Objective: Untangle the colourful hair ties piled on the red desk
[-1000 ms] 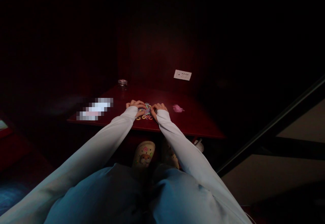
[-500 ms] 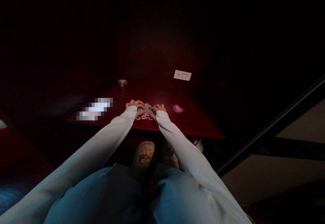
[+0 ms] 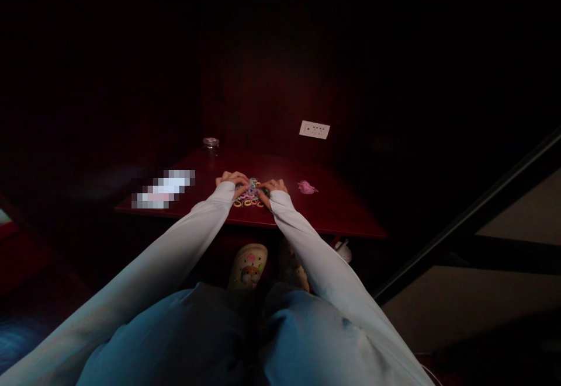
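Several small pastel rings (image 3: 249, 202) lie in a cluster on the dark red table (image 3: 280, 218). My left hand (image 3: 233, 180) is at the left side of the cluster, its fingers bent and curled inward over the rings. At the right side, my right hand (image 3: 274, 187) reaches in with thumb and fingers bent toward the left hand. The fingertips of both hands are among the rings, too small to show whether a ring is pinched. To the right of the right hand rests a pink tangled bundle (image 3: 307, 187), touched by neither hand.
A lidded clear jar (image 3: 211, 145) stands at the table's back left. A blurred bright rectangle (image 3: 164, 188) lies at the left. Behind the table, a white socket plate (image 3: 314, 129) is on the wall. Below the front edge is a beige clog (image 3: 249, 266).
The fingers of both hands have shifted slightly, and more of the rings between them now show. The pink bundle and the jar are where they were.
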Available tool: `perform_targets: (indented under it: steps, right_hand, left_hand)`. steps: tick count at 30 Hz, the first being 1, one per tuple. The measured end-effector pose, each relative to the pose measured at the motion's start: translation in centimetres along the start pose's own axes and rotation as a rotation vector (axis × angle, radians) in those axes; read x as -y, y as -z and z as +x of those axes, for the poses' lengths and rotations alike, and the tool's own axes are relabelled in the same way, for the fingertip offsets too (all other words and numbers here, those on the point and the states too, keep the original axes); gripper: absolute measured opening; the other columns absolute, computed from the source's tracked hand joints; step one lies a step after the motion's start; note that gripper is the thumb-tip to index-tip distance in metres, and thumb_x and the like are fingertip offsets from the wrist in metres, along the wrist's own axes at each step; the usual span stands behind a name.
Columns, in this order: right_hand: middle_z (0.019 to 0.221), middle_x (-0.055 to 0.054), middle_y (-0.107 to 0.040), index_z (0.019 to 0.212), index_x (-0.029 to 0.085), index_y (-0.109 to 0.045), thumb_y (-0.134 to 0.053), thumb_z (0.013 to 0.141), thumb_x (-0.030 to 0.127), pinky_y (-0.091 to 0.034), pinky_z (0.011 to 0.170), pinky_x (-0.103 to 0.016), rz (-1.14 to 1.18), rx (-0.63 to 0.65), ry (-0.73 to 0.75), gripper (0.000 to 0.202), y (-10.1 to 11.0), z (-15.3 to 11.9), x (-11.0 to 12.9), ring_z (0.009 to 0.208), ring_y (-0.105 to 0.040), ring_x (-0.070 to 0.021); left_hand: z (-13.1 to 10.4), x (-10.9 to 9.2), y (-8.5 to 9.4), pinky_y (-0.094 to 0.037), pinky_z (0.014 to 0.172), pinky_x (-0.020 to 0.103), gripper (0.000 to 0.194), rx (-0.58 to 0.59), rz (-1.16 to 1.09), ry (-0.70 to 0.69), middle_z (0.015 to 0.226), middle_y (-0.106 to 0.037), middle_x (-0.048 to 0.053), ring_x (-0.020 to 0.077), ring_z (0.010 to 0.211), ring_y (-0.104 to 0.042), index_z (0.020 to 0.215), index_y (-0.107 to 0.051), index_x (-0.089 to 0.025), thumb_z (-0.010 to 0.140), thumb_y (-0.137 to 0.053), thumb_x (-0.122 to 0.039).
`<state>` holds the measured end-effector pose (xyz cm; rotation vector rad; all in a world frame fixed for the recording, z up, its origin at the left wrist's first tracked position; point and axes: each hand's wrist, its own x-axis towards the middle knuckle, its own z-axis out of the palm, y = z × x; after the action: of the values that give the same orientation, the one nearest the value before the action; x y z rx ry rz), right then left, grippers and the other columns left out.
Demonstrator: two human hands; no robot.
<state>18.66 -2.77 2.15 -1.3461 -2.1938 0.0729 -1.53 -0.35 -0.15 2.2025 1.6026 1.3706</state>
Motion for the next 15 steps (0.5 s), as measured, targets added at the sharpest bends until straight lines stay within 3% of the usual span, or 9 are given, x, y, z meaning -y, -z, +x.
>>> perform_targets:
  steps: [4, 9, 15]
  right_hand:
    - [0.114, -0.005, -0.068, 0.116, 0.027, -0.074, -0.059, 0.100, 0.035, -0.037, 0.101, -0.036, -0.005, -0.048, 0.014, 0.023, 0.3, 0.0, 0.4, 0.115, -0.049, -0.0242]
    - [0.108, -0.005, -0.070, 0.103, 0.026, -0.078, -0.059, 0.100, 0.045, -0.036, 0.102, -0.038, 0.027, -0.029, 0.009, 0.027, 0.3, 0.1, 0.7, 0.112, -0.050, -0.0234]
    - [0.105, -0.003, -0.070, 0.096, 0.032, -0.083, -0.060, 0.095, 0.059, -0.040, 0.100, -0.041, 0.138, -0.082, -0.131, 0.035, -1.0, 0.9, 0.8, 0.108, -0.051, -0.0238]
  left_hand:
    - [-0.2, -0.3, 0.2, -0.030, 0.095, 0.046, 0.018, -0.015, -0.004, -0.019, 0.109, -0.076, 0.001, 0.0277, 0.109, -0.052, 0.078, -0.074, -0.026, 0.090, -0.069, -0.038]
    - [-0.1, -0.7, 0.5, -0.031, 0.095, 0.047, 0.019, -0.004, 0.010, -0.038, 0.111, -0.074, 0.003, 0.0278, 0.109, -0.052, 0.080, -0.074, -0.026, 0.092, -0.067, -0.039]
    - [-0.1, -1.0, 0.9, -0.032, 0.096, 0.046, 0.010, 0.027, 0.018, -0.046, 0.114, -0.073, 0.003, 0.0292, 0.111, -0.053, 0.084, -0.073, -0.026, 0.091, -0.068, -0.032]
